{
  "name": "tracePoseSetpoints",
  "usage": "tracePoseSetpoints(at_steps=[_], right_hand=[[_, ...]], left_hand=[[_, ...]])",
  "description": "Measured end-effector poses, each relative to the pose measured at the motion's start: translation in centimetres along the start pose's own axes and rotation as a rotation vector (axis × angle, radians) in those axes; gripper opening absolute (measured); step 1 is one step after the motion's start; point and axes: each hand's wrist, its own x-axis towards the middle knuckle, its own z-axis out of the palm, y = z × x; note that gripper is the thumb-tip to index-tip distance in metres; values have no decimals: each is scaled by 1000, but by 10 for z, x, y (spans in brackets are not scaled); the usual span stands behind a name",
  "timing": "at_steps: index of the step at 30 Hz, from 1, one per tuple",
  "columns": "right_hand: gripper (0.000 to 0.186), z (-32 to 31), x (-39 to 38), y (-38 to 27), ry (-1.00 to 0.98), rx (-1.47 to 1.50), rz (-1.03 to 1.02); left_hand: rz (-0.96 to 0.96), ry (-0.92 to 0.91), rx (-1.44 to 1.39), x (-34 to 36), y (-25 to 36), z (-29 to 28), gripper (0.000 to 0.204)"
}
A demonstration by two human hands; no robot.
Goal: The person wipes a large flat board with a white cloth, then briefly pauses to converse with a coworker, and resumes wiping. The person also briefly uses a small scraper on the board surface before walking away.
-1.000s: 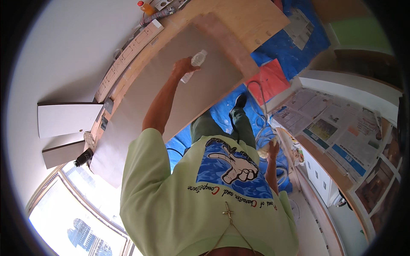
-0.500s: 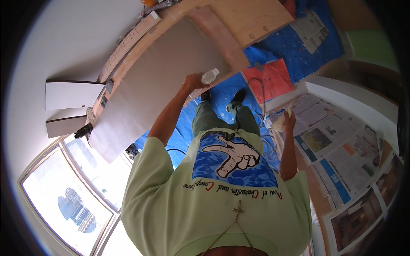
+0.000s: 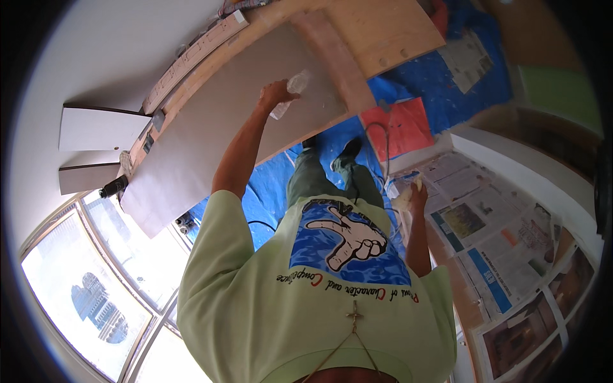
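My left hand (image 3: 277,94) is closed around a clear plastic bottle (image 3: 298,82), which it holds tilted over the grey-brown board (image 3: 211,134). The board lies on a wooden work surface. Out to my right, lower down, my right hand (image 3: 418,196) grips a pale cream cloth (image 3: 401,201) beside a surface spread with newspaper (image 3: 488,236). How full the bottle is, I cannot tell.
Blue sheeting (image 3: 434,83) covers the floor, with a red sheet (image 3: 402,131) and a grey hose (image 3: 387,150) on it. A wooden panel (image 3: 357,32) lies at the far side. A black cylindrical object (image 3: 115,186) projects by the board's left end, near white panels (image 3: 102,127) and windows.
The bottle has moved with my left hand from the board's near edge to farther in over it. My right hand, still with the cloth, sits slightly lower and more to the left in view.
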Motion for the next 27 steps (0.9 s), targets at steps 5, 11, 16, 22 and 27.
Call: tracePoseSetpoints(at_steps=[5, 11, 16, 22, 27], right_hand=[[42, 16, -31, 21, 82, -12, 23], [48, 53, -63, 34, 122, -54, 159], [50, 82, -74, 1, 18, -175, 95], [41, 105, -62, -71, -48, -320, -66], [50, 140, -53, -139, -118, -338, -142]], left_hand=[[-13, -84, -58, 26, -19, -24, 74], [8, 163, -288, 29, -67, -29, 79], [-30, 430, -541, 43, -134, -49, 80], [-136, 856, -935, 63, -238, -73, 74], [-67, 1029, -1042, 85, -290, -76, 66]])
